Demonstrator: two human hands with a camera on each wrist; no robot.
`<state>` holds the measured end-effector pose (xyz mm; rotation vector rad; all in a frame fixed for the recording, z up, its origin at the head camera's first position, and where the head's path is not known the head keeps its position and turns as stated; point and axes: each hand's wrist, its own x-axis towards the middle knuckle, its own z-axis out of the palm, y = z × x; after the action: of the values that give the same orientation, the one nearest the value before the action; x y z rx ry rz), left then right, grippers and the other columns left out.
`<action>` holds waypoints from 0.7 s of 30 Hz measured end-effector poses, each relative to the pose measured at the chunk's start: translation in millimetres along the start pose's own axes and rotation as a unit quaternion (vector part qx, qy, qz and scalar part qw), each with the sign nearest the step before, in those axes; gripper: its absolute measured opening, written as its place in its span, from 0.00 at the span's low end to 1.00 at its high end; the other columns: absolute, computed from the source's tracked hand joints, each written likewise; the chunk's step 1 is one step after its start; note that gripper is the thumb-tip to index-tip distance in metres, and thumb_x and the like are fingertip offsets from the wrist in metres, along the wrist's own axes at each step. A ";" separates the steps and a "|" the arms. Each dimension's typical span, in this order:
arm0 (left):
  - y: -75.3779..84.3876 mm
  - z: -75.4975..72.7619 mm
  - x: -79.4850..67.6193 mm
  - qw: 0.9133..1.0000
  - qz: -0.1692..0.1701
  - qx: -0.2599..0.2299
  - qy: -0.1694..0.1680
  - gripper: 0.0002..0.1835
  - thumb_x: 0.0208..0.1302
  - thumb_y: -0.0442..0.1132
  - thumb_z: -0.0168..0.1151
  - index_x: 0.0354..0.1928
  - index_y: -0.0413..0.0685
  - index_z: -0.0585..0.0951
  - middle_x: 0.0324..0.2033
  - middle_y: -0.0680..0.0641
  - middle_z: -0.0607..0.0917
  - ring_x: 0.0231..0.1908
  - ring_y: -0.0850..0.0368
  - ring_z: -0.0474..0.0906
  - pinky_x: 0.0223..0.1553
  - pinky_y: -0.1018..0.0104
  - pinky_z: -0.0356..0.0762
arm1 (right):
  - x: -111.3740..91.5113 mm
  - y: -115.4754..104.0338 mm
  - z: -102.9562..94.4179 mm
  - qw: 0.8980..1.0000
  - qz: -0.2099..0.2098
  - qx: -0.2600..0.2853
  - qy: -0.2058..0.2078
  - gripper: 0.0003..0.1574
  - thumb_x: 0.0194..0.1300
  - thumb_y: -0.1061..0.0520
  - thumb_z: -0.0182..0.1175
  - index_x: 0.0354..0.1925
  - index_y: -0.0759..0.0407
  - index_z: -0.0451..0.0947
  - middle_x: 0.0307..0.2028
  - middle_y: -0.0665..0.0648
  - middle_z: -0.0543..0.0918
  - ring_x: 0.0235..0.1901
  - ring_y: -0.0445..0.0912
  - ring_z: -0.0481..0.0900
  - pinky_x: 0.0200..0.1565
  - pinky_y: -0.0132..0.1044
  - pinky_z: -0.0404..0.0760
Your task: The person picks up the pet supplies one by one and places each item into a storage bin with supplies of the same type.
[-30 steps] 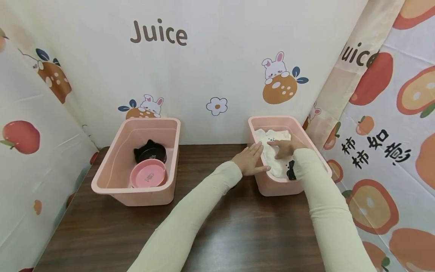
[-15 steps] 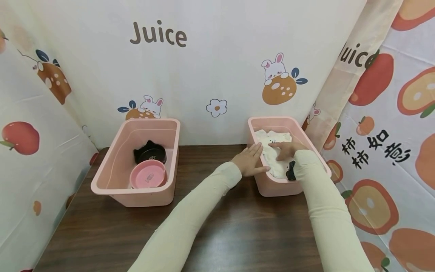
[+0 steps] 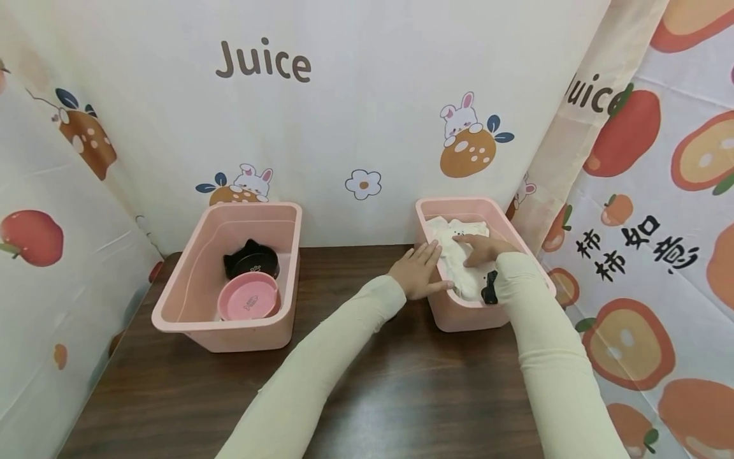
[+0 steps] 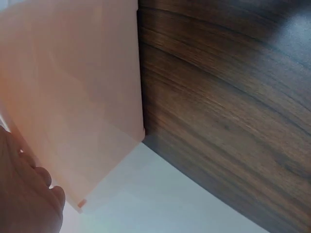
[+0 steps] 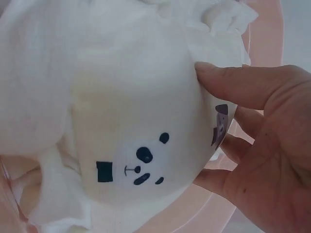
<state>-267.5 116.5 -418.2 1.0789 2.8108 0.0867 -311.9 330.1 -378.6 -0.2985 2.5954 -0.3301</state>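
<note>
In the head view, my left hand (image 3: 417,273) rests on the left rim of the right-hand pink bin (image 3: 459,205), fingers stretched over the edge and thumb toward the front corner. The left wrist view shows its fingertips (image 4: 43,175) beside the bin's outer wall. Inside that bin lies a white cloth (image 3: 459,266) with small panda faces and a black patch near the front. My right hand (image 3: 484,250) reaches in from the right. Close up, its thumb lies on the white panda-print cloth and the other fingers pass behind the cloth's edge, pinching it; those fingertips are hidden.
Another pink bin (image 3: 178,299) stands at the left, holding a black cat-eared bowl (image 3: 255,258) and a round pink bowl (image 3: 248,296). Both bins sit on a dark wood table (image 3: 367,382). A printed curtain (image 3: 367,95) hangs close behind them.
The head view has shifted slightly. Both hands stay in nearly the same places, and neither bin has visibly moved.
</note>
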 end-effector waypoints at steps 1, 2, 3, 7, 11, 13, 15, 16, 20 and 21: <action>0.3 -0.1 0.2 1.000 -0.002 0.002 0.002 0.49 0.65 0.74 0.30 0.76 0.48 0.38 0.76 0.49 0.37 0.75 0.54 0.37 0.73 0.58 0.41 | -0.5 -0.7 -0.6 1.000 -0.001 0.000 0.005 0.47 0.62 0.62 0.61 0.73 0.64 0.49 0.69 0.75 0.52 0.69 0.69 0.49 0.67 0.61 0.53; 0.4 -0.5 0.3 1.000 -0.004 0.003 0.004 0.49 0.64 0.74 0.30 0.76 0.48 0.39 0.76 0.49 0.38 0.75 0.54 0.37 0.73 0.58 0.41 | -1.2 -1.6 -1.3 1.000 -0.001 0.001 0.008 0.46 0.63 0.62 0.60 0.73 0.64 0.49 0.70 0.75 0.52 0.69 0.69 0.49 0.67 0.61 0.53; 0.0 -0.8 0.2 1.000 -0.007 0.002 0.006 0.49 0.64 0.75 0.30 0.76 0.48 0.40 0.76 0.49 0.38 0.75 0.54 0.37 0.73 0.58 0.41 | -1.4 -2.9 -2.3 1.000 -0.004 0.003 0.012 0.45 0.64 0.61 0.59 0.73 0.65 0.50 0.70 0.75 0.52 0.69 0.69 0.48 0.67 0.61 0.52; -4.4 -3.5 -1.8 1.000 -0.012 0.007 0.000 0.49 0.65 0.74 0.29 0.76 0.48 0.41 0.76 0.49 0.39 0.75 0.54 0.37 0.73 0.57 0.42 | -1.0 -11.1 -6.4 0.999 -0.027 0.011 0.038 0.39 0.70 0.55 0.53 0.71 0.70 0.51 0.69 0.76 0.53 0.69 0.70 0.49 0.68 0.62 0.51; -11.9 -9.2 -4.8 1.000 -0.010 0.020 -0.007 0.46 0.67 0.71 0.31 0.76 0.47 0.44 0.76 0.48 0.41 0.75 0.53 0.38 0.73 0.55 0.44 | -1.5 -20.3 -11.7 0.996 -0.055 0.014 0.063 0.37 0.73 0.52 0.49 0.71 0.70 0.53 0.68 0.76 0.56 0.67 0.69 0.55 0.64 0.63 0.60; -17.9 -13.0 -6.3 0.999 -0.014 0.033 -0.012 0.45 0.68 0.70 0.32 0.76 0.49 0.45 0.76 0.48 0.43 0.75 0.52 0.38 0.73 0.53 0.44 | -3.4 -26.7 -16.1 0.996 -0.065 0.010 0.067 0.36 0.73 0.51 0.49 0.71 0.67 0.54 0.69 0.75 0.56 0.66 0.69 0.59 0.59 0.61 0.69; -25.2 -18.9 -8.9 0.999 -0.025 0.045 -0.017 0.43 0.69 0.69 0.33 0.76 0.51 0.46 0.76 0.48 0.45 0.75 0.51 0.39 0.73 0.52 0.45 | -6.0 -34.9 -21.8 0.994 -0.078 0.007 0.071 0.36 0.73 0.51 0.49 0.71 0.65 0.55 0.69 0.74 0.55 0.63 0.68 0.64 0.52 0.60 0.75; -29.8 -22.7 -10.8 0.998 -0.031 0.049 -0.015 0.42 0.69 0.68 0.35 0.76 0.52 0.48 0.76 0.48 0.47 0.75 0.50 0.40 0.72 0.52 0.45 | -7.3 -39.3 -24.9 0.993 -0.088 0.000 0.076 0.36 0.73 0.51 0.50 0.72 0.64 0.55 0.70 0.73 0.55 0.63 0.68 0.65 0.52 0.59 0.75; -51.9 -39.7 -23.7 0.998 -0.046 0.029 0.001 0.40 0.70 0.65 0.40 0.76 0.51 0.49 0.75 0.46 0.49 0.74 0.48 0.42 0.72 0.50 0.44 | -13.1 -57.0 -36.1 0.982 -0.147 -0.030 0.115 0.36 0.71 0.52 0.53 0.71 0.62 0.58 0.71 0.68 0.58 0.65 0.64 0.63 0.60 0.59 0.67; -57.5 -44.2 -28.1 0.999 -0.046 0.022 0.008 0.41 0.70 0.65 0.41 0.76 0.50 0.49 0.75 0.45 0.49 0.74 0.47 0.42 0.72 0.50 0.43 | -15.2 -60.3 -38.0 0.976 -0.167 -0.048 0.133 0.35 0.71 0.53 0.54 0.71 0.62 0.59 0.70 0.67 0.60 0.68 0.63 0.60 0.64 0.59 0.63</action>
<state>-291.1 54.7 -377.4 0.9584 2.8843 0.0245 -309.3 283.9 -322.3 -0.7780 2.8253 -0.3834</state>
